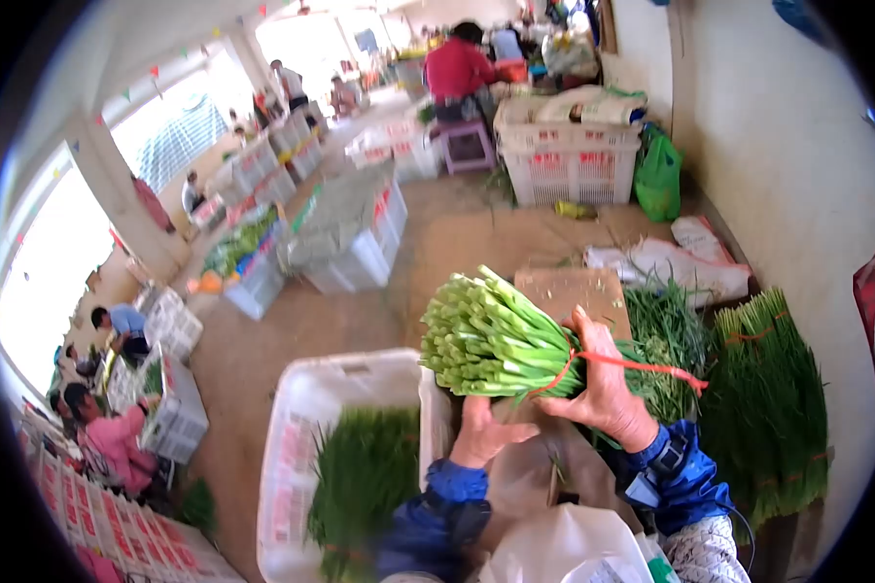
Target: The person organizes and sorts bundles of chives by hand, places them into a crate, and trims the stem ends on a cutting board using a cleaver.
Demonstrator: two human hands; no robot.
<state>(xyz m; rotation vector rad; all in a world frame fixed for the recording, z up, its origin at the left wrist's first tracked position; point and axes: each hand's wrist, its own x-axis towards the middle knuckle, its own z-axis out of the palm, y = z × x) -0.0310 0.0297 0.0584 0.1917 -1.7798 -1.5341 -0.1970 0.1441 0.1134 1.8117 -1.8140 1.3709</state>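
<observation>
A thick bundle of green stalks (491, 340) is raised in front of me, its pale cut ends facing left. My right hand (608, 389) grips it near a red tie (642, 365), whose loose end trails to the right. Just below the bundle is my left hand (491, 433), its thumb stretched out and fingers apart; whether the fingertips touch the stalks is hard to see. Under the hands lies a brown board (578, 296), with loose green leaves (666, 321) beside it.
A white crate (297, 418) at my left holds green bundles (369, 476). More tied bundles (768, 398) lie along the right wall. Ahead stand a lidded white crate (564, 175), a green bag (659, 175) and a covered crate (345, 233). Several people sit working farther off.
</observation>
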